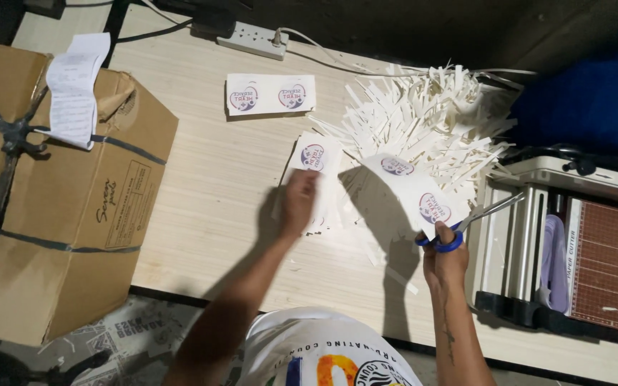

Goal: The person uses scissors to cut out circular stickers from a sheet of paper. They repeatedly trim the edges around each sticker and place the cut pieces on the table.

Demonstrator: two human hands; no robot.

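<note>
The left hand [299,200] pinched a cut label [314,154] while the right hand [443,259] gripped blue-handled scissors [466,223]; cuts wanted steady, close trimming.

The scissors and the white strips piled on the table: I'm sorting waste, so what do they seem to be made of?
The scissors look like bright metal blades, which glint, with glossy blue handles, probably plastic. The white strips look like matt paper or thin card offcuts: flat, thin, some curling; whether they are coated cannot be told.
</note>
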